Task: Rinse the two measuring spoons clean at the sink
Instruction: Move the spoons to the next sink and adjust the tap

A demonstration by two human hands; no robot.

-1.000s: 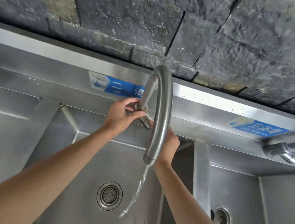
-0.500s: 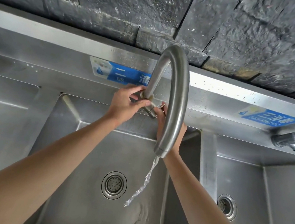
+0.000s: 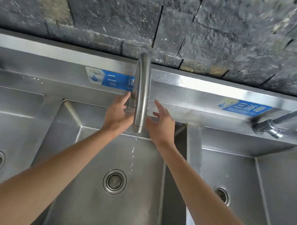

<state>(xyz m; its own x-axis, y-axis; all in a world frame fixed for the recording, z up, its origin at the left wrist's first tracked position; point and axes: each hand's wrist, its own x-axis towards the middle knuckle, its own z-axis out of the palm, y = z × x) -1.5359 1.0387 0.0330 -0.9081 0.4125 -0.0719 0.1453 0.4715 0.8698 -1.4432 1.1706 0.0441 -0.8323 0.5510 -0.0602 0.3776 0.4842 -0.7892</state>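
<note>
Bare and empty, your left hand (image 3: 117,114) reaches up to the base of the curved stainless-steel faucet spout (image 3: 142,92); its fingers (image 3: 126,97) are straight and touch the fitting behind the spout, so that grip is apart and closes on nothing. Your right hand (image 3: 161,125) hangs just to the right of the spout, fingers spread and relaxed, thumb toward the pipe but not touching it; this grip too is apart and holds nothing. From the spout's mouth only a thin broken trickle of water drops (image 3: 133,154) falls into the middle stainless-steel sink basin (image 3: 79,188), landing near its round perforated drain (image 3: 114,181). You cannot see the two measuring spoons anywhere in this view, neither in your hands nor in the basins. To either side lie a left basin (image 3: 17,132) and a right basin (image 3: 267,186), each with its own drain. On the steel backsplash behind are two blue labels, one (image 3: 110,80) partly hidden by the spout, the other (image 3: 245,108) to the right. A second steel tap (image 3: 269,127) juts in at the right edge, and a dark rough stone wall (image 3: 175,20) rises above.
</note>
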